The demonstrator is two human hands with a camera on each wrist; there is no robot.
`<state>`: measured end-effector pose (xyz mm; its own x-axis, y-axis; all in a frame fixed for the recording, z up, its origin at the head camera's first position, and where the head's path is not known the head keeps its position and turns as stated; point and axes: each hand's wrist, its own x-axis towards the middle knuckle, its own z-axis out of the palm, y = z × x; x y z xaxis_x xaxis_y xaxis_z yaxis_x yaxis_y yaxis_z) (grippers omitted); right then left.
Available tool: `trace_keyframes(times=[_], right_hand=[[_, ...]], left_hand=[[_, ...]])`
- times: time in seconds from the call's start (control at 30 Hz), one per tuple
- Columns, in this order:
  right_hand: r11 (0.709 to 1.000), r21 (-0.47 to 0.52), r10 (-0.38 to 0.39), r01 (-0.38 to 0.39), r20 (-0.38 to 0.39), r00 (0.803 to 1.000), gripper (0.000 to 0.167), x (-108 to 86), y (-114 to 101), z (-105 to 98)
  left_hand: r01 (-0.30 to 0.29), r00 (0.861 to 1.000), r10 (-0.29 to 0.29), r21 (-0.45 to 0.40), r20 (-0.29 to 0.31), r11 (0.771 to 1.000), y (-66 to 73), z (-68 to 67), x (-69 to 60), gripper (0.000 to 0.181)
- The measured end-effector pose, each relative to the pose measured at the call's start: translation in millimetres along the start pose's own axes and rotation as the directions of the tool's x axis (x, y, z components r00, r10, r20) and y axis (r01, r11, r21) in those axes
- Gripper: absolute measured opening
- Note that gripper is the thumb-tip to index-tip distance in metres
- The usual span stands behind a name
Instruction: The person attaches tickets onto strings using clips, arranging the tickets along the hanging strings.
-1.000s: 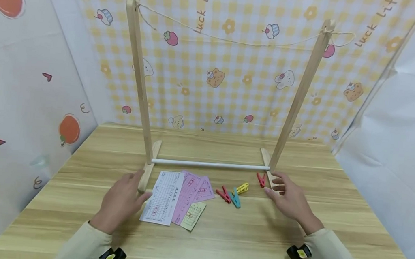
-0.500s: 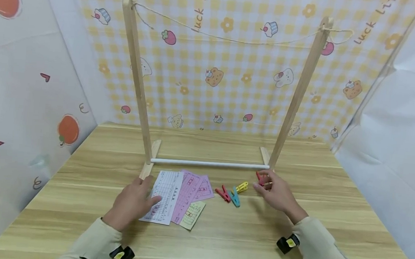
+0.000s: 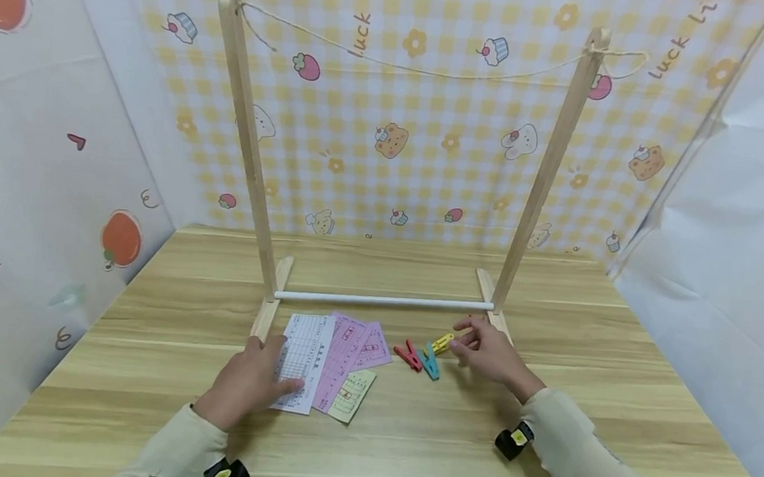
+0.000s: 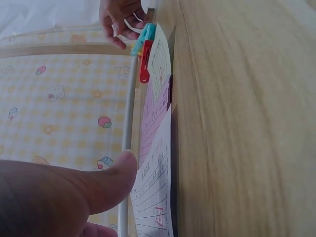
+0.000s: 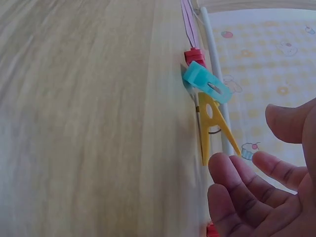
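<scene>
In the head view my left hand point(image 3: 246, 381) hovers over the left edge of a white printed slip point(image 3: 309, 352), fingers spread. Two purple slips point(image 3: 342, 355) and a yellow-green slip point(image 3: 352, 396) lie overlapping beside it. My right hand point(image 3: 490, 356) is just right of a yellow clothespin point(image 3: 442, 343); the right wrist view has its loosely bent fingertips point(image 5: 224, 170) close to the yellow clothespin point(image 5: 210, 123), nothing between them. A teal clothespin point(image 3: 429, 362) and a red clothespin point(image 3: 408, 356) lie next to it. A second red clothespin point(image 5: 212, 229) is mostly hidden behind the right hand.
Behind the slips stands a wooden frame with a left post point(image 3: 248, 145), a right post point(image 3: 552, 169) and a white bottom rod point(image 3: 384, 300). A slack string point(image 3: 409, 68) joins the post tops. A patterned cloth point(image 3: 392, 194) hangs behind the wooden table point(image 3: 406, 450).
My right hand has moved left from the red clothespin by the frame's right foot to the yellow one. My left hand has shifted right, over the white slip's edge. The view has tilted slightly.
</scene>
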<state>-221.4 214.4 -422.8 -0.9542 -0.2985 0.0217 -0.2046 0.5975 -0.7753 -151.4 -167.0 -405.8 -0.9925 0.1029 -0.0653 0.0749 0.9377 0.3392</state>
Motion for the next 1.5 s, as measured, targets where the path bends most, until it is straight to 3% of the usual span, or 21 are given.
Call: trace_keyframes(times=[0.37,0.7,1.1,1.33,1.5], right_hand=[[0.995,0.077,0.058,-0.059,0.021,0.998,0.031,7.2,0.5,7.6],[0.988,0.053,0.144,-0.144,0.003,0.990,0.025,16.9,-1.9,9.5],[0.994,-0.017,0.110,-0.110,0.000,0.994,0.005,19.6,-3.5,9.6],[0.994,-0.032,0.100,-0.100,0.005,0.995,0.010,17.6,-3.1,8.3],[0.993,0.007,0.121,-0.121,0.005,0.993,0.009,15.6,-2.6,8.1]], left_hand=[[0.013,1.000,-0.012,-0.046,0.022,0.999,0.5,3.9,-1.3,0.086],[-0.042,0.999,0.041,-0.062,-0.011,0.997,-0.5,4.4,-2.1,0.079],[-0.065,0.998,0.063,-0.076,-0.026,0.995,0.0,3.1,1.4,0.080],[-0.073,0.997,0.071,-0.060,-0.043,0.995,-1.9,2.6,3.1,0.079],[-0.092,0.993,0.090,-0.031,-0.076,0.995,-2.6,2.1,1.6,0.062]])
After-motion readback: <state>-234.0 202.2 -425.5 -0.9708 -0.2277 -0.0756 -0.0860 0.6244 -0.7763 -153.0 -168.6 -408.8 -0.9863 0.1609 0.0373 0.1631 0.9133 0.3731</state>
